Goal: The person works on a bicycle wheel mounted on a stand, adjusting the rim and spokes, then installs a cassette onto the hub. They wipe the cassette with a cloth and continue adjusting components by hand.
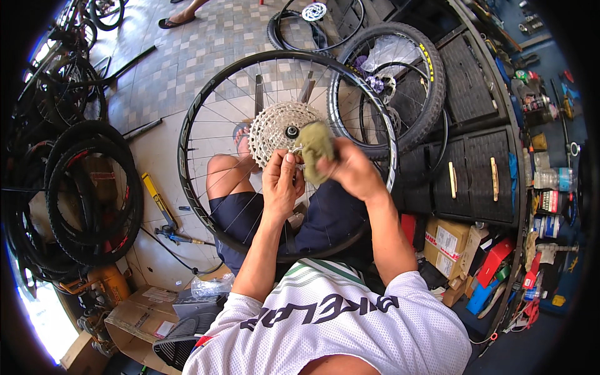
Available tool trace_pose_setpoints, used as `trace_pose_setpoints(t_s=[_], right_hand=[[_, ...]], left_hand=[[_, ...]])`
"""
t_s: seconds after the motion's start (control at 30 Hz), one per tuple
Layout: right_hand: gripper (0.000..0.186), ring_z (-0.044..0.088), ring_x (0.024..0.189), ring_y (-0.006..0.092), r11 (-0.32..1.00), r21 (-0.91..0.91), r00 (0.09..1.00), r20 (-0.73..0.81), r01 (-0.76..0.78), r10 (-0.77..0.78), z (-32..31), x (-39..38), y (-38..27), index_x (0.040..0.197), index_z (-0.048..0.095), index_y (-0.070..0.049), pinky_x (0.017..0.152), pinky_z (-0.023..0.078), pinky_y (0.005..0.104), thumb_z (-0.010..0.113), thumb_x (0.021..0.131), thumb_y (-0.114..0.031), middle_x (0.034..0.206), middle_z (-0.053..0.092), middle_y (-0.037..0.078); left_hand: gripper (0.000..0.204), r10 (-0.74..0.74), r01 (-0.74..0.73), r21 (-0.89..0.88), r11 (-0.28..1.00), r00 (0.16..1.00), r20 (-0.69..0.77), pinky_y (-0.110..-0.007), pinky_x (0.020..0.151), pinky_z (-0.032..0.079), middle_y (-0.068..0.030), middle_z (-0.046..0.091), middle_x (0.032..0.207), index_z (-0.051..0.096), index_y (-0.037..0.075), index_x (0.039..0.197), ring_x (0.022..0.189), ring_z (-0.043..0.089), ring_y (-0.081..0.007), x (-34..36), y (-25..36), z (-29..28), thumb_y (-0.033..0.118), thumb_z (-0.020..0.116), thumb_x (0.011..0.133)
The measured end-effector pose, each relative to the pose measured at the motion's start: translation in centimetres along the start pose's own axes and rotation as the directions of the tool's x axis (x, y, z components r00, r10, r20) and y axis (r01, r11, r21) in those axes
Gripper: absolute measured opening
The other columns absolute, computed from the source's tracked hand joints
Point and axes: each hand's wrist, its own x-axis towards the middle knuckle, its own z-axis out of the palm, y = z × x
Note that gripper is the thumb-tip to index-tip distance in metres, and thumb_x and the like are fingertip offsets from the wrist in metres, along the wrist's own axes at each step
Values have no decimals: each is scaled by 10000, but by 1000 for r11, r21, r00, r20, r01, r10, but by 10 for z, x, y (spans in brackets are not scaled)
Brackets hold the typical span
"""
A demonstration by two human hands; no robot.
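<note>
A bare bicycle wheel without a tire lies across my lap, its black rim [184,150] encircling both my hands. At its centre sits a large silver cassette [265,134] with stacked toothed sprockets around a dark hub end [291,132]. My left hand [282,184] is closed in a pinch in front of the cassette's near edge. A small silver piece shows at its fingertips, too small to name. My right hand [355,170] is closed on a bunched olive-green cloth [315,150]. That cloth covers the right part of the cassette and lies close to my left fingertips.
Wheels with tires [431,94] lean against black drawers [465,175] at the right. More tires [56,212] and bicycles stand at the left. A yellow-and-black tool [159,199] lies on the floor, near cardboard boxes [140,319]. Another person's foot [177,22] shows at the top.
</note>
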Motion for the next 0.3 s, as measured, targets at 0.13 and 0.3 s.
trace_pose_setpoints(t_s=[0.13, 0.3], right_hand=[[257, 642, 931, 187, 941, -330, 994, -48, 73, -94, 22, -13, 6, 1069, 672, 20, 814, 499, 307, 732, 940, -193, 980, 661, 130], [243, 682, 962, 269, 990, -131, 972, -232, -57, 25, 43, -24, 15, 1079, 697, -45, 825, 518, 377, 673, 990, -269, 1025, 695, 162]], left_hand=[[258, 14, -13, 73, 997, 1000, -19, -214, 406, 290, 36, 467, 630, 534, 79, 996, 444, 370, -40, 1, -8, 3, 302, 463, 1103], [217, 78, -88, 88, 992, 991, 106, -217, 410, 330, 16, 495, 673, 513, 91, 1034, 457, 398, -67, 0, -6, -4, 283, 444, 1108]])
